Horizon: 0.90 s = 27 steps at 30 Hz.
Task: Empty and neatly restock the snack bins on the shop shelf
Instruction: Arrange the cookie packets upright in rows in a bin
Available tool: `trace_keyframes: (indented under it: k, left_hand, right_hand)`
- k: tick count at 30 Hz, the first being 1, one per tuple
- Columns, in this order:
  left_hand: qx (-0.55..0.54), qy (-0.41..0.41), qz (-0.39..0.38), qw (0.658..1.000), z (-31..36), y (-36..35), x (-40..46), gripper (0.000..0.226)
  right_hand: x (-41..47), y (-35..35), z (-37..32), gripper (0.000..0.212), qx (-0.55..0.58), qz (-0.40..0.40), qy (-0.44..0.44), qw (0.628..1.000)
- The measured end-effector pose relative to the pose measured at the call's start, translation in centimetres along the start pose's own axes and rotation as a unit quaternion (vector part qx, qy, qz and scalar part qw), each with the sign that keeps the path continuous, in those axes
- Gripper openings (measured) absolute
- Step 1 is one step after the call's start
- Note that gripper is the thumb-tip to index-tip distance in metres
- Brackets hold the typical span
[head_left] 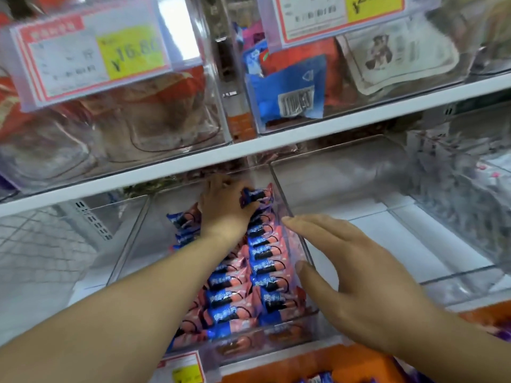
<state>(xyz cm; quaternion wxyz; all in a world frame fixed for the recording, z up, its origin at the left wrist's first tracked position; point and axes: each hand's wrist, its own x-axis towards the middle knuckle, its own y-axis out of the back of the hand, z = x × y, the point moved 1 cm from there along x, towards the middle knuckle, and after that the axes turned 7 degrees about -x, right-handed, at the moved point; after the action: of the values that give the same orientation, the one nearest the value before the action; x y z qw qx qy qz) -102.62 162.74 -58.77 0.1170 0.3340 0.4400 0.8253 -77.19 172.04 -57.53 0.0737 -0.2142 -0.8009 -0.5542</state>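
A clear plastic snack bin [130, 244] stands on the middle shelf, holding rows of pink and blue snack packets [265, 261]. My left hand [224, 208] reaches deep into the bin and grips a packet [255, 196] at the back of the right row. My right hand [351, 266] lies open with straight fingers against the bin's right wall, thumb at the rim. To the right stands an empty clear bin [359, 183].
The white shelf board [193, 167] runs just above my left hand. Above it sit clear bins of other snacks [290, 87] with price tags [91, 56]. Another bin [470, 194] with silvery packets stands at the right. Orange packets [345, 366] lie below.
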Motion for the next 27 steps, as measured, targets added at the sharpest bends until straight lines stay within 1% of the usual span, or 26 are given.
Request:
trace_keyframes:
  k: [3, 10, 15, 17, 22, 27]
  left_hand:
    - [0.041, -0.002, -0.011, 0.999, 0.4, -0.2, -0.3, 0.027]
    - [0.079, -0.014, -0.068, 0.994, 0.2, 1.3, -0.2, 0.038]
    - [0.094, -0.003, -0.071, 0.993, 0.2, 2.1, 0.0, 0.038]
    - [0.085, -0.007, -0.069, 0.994, 0.2, 2.0, 0.0, 0.038]
    - [0.034, -0.026, -0.056, 0.997, 0.0, 1.8, -0.5, 0.045]
    - [-0.024, -0.05, -0.047, 0.997, 0.4, 2.5, -1.8, 0.039]
  right_hand:
    - [-0.2, -0.1, -0.1, 0.066, -0.018, 0.004, -0.003, 1.0]
    - [-0.3, 0.4, -0.4, 0.064, -0.015, -0.001, -0.001, 1.0]
    - [-0.3, 0.4, -0.6, 0.064, -0.028, -0.004, 0.0, 1.0]
    - [-0.3, 0.5, -0.7, 0.064, -0.026, -0.002, 0.001, 1.0]
    - [-0.3, 0.4, -0.7, 0.064, -0.023, 0.002, 0.007, 1.0]
    - [-0.2, 0.3, -0.5, 0.065, 0.0, -0.018, 0.0, 1.0]
